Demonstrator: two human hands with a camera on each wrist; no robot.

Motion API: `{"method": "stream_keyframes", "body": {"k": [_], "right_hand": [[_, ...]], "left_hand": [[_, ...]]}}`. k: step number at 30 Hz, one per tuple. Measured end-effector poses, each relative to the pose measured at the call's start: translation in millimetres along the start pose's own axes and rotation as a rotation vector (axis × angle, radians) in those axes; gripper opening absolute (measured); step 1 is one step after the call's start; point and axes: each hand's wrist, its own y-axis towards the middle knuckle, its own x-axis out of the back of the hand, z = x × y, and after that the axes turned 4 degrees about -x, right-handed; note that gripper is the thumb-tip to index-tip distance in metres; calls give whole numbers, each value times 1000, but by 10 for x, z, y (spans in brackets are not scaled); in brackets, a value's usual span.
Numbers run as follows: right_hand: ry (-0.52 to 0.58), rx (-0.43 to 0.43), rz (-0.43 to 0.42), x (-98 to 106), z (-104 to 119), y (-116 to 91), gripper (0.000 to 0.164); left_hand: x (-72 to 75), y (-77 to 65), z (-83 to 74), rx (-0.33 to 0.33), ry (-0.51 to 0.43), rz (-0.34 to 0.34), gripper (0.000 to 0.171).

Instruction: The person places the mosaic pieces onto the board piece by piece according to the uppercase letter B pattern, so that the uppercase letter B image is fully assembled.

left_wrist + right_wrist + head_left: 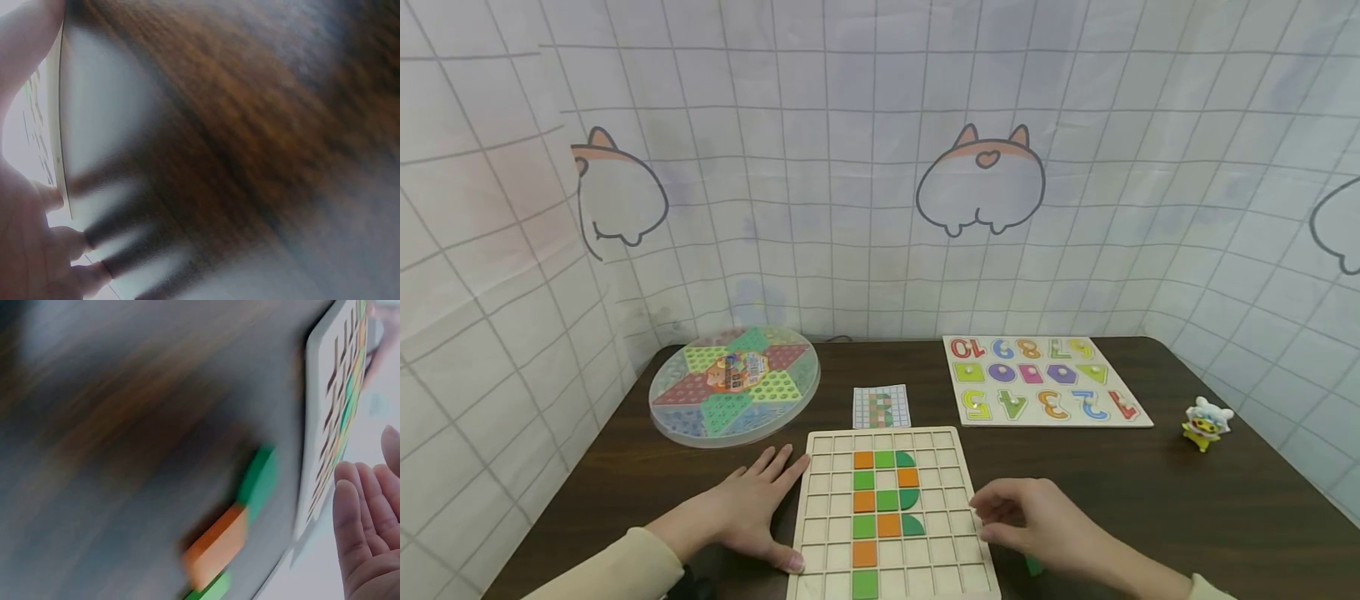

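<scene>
A wooden grid board (835, 533) lies in front of me, with orange squares (865, 553), light green squares (865, 585) and dark green rounded pieces (913, 525) set in its cells. My left hand (752, 508) rests spread at the board's left edge, thumb and forefinger touching it. Over the right edge hovers my right hand (1037, 521), fingers loosely bent and thumb apart, with nothing visible between them. In the right wrist view, a dark green piece (258, 481), an orange piece (217, 547) and a light green piece (212, 589) lie on the table beside the board.
Behind the board lies a small pattern card (882, 407). A round Chinese checkers board (733, 387) is at the back left, a number puzzle board (1048, 383) at the back right. A small figurine (1206, 423) stands at the far right. A grid-patterned cloth (865, 183) surrounds the table.
</scene>
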Motion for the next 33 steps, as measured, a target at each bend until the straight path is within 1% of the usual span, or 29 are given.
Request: {"method": "stream_keyframes", "body": {"k": [3,5,6,7,9,11,13,14,16,18,20,21,23,25,27,30,33], "right_hand": [[-9,-23,-15,136,-147,-113,27],[-36,-30,-28,214,-240,-182,28],[-46,-43,-30,250,-285,-214,28],[-60,-55,-33,282,-333,-247,28],[-87,-80,-30,336,-398,-307,27],[-116,-116,-17,371,-473,-350,24],[-134,-134,3,380,-654,-373,24],[-143,-129,13,375,-775,-379,25],[-136,-133,31,346,-1108,-375,28],[-142,-97,47,308,-1459,-363,33],[-166,-78,65,282,-1658,-355,37],[-176,-82,73,276,-1699,-351,36],[-225,-60,74,277,-1664,-346,35],[-257,-71,69,299,-1487,-355,31],[-270,-71,62,336,-1266,-373,26],[-277,-73,61,389,-943,-406,19],[-296,-58,50,412,-770,-428,16]], "left_hand": [[-6,0,-3,1,-2,-5,135],[4,-8,-21,7,-3,-6,135],[23,-18,-47,14,-3,2,134],[7,-4,-23,17,-3,1,135],[37,-24,-62,28,0,10,133],[31,-18,-46,25,-1,7,135],[23,-3,-24,22,0,12,136],[32,-8,-36,17,6,18,135],[17,6,-9,12,4,17,136],[25,-7,-24,17,7,18,135],[47,-22,-52,16,13,23,134],[63,-35,-73,24,9,24,134],[77,-45,-90,25,9,27,133],[82,-43,-88,24,11,36,134],[61,-30,-66,27,7,26,135],[2,13,11,19,10,15,136],[-53,64,86,15,9,0,137]]}}
